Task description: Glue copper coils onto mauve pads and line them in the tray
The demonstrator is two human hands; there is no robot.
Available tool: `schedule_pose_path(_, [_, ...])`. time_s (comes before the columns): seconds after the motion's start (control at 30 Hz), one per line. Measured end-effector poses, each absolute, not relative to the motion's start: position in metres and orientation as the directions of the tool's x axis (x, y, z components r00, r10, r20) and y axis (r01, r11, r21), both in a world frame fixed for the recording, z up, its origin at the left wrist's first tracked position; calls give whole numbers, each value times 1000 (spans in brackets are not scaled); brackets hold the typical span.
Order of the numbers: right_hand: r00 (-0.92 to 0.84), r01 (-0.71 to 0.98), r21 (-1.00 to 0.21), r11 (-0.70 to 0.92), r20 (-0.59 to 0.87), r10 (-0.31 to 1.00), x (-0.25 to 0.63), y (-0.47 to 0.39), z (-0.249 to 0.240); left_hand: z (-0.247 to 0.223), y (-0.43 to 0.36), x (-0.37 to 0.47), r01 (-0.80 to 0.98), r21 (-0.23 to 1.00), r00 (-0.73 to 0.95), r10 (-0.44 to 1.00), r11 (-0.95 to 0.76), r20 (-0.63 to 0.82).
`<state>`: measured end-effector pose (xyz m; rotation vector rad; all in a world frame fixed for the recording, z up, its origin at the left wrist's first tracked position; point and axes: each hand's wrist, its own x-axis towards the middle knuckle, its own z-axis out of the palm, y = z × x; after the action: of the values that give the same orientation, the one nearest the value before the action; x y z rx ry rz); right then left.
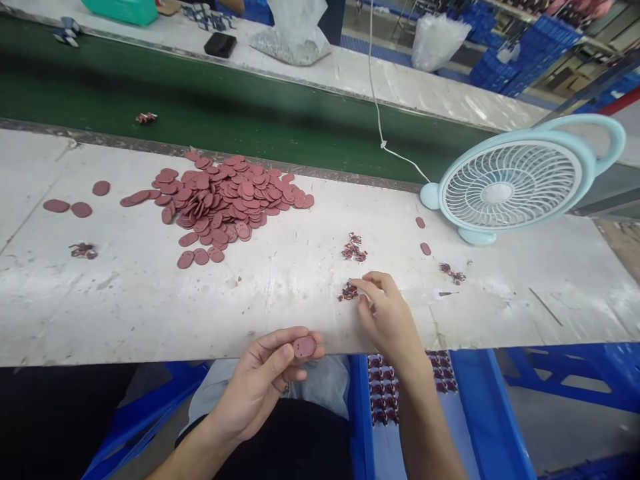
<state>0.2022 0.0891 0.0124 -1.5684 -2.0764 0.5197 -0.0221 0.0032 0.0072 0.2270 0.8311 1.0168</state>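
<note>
Between the thumb and fingers of my left hand (265, 373) is a reddish oval disc (305, 346) with small holes, held just over the table's front edge. My right hand (386, 317) reaches down to a small cluster of dark red and metallic parts (348, 291), its fingertips at the cluster's right side. Whether a part is pinched between those fingers I cannot make out. Just beyond lies a second cluster of the same small parts (354, 248). A large heap of reddish oval discs (225, 197) spreads over the table to the left.
A light blue fan (510, 190) stands at the right, its cord running back across the green belt (310, 113). Below the table edge sits a blue tray (493, 413) with rows of small red parts. A plastic bag (295, 33) rests on the far ledge.
</note>
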Motion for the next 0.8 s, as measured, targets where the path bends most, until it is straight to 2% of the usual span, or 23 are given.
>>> schedule_pose_path(0.1, [-340,773,-528,352,124,932,209,102,8,8,3,-25,-666,524,259,824,530,-504])
schedule_pose_path(0.2, [-370,775,-509,375,115,922,216,106,5,8,1,-28,-679,515,256,826,523,-502])
schedule_pose_path(0.4, [-214,750,-590,297,209,954,213,87,8,7,0,-28,-689,506,265,831,518,-489])
schedule_pose_path(0.47, [-124,625,-750,217,179,976,204,68,16,7,0,-25,-687,515,266,837,512,-478])
schedule_pose_path(0.53, [-89,377,-920,107,79,993,192,46,27,6,1,-22,-683,537,260,852,495,-454])
schedule_pose_path(0.57, [-108,255,-966,49,22,994,187,36,33,6,1,-20,-678,555,252,861,483,-442])
schedule_pose_path(0.63, [-186,133,-991,-33,-58,981,177,17,41,4,0,-17,-657,600,232,880,456,-414])
schedule_pose_path(0.8, [-224,113,-986,-125,-148,963,166,1,45,-1,-6,-15,-593,707,193,920,386,-340])
